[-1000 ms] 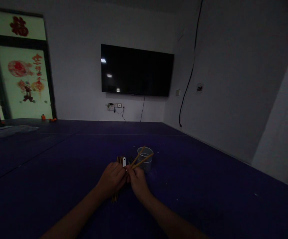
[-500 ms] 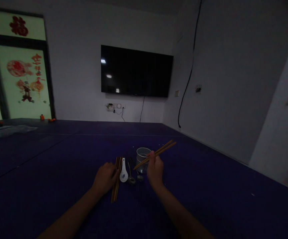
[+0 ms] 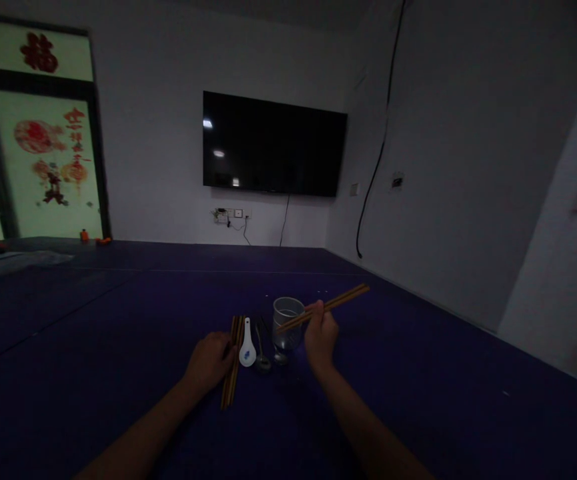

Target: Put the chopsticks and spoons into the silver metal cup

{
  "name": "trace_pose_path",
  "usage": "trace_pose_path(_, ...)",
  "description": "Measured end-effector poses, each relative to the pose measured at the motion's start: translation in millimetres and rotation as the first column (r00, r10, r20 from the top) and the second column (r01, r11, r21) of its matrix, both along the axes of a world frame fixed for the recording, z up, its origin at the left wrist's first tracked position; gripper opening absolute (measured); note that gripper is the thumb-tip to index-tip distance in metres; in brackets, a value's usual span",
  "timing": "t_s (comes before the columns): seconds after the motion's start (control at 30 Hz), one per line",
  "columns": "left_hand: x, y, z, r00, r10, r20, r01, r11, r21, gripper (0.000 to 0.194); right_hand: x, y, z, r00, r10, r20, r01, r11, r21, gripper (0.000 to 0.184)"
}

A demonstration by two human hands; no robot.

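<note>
Left hand [image 3: 211, 359] on chopstick bundle [image 3: 231, 375] lying on purple surface [image 3: 168, 320], fingers curled at its left side; can't tell if gripping. Next rightward: white spoon [image 3: 247, 353], larger metal spoon [image 3: 263, 363], smaller metal spoon [image 3: 280, 359] just in front of clear cup [image 3: 288, 339], upright. Right hand [image 3: 321, 335] right of cup, fingers closed on raised chopsticks [image 3: 343, 298], left ends overlapping cup in view; inside or in front unclear. Far wall: dark TV [image 3: 273, 143].

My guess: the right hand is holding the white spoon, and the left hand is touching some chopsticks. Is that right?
Not quite. The head view shows the right hand holding chopsticks, not the white spoon. The left hand is touching other chopsticks.
</note>
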State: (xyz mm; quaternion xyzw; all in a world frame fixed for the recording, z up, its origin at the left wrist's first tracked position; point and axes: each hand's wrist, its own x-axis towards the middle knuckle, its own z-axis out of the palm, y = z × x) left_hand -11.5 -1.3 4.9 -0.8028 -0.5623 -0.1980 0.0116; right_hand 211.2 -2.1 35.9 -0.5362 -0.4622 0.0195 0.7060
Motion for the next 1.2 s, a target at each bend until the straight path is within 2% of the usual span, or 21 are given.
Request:
trace_pose_path(0.23, -1, 0, 0.7, 1.0, -0.003, 0.022, 0.003, 1.0, -0.024, 0.024, -2, -2, 1.3, 0.997, -0.018, -0.071, 0.019, 1.0, 0.014, 0.06)
trace_pose_path(0.5, 0, -1, 1.7, 0.999, -0.019, 0.027, 0.019, 1.0, -0.003, 0.024, -2, 1, -6.0, 1.0, 0.002, 0.011, -0.001, 0.999, -0.05, 0.058)
trace_pose_path(1.2, 1, -1, 1.1, 1.0, -0.027, 0.006, 0.027, 0.999, -0.019, 0.022, 1, 7, -11.5, 0.999, 0.02, -0.03, -0.023, 0.996, -0.089, 0.061)
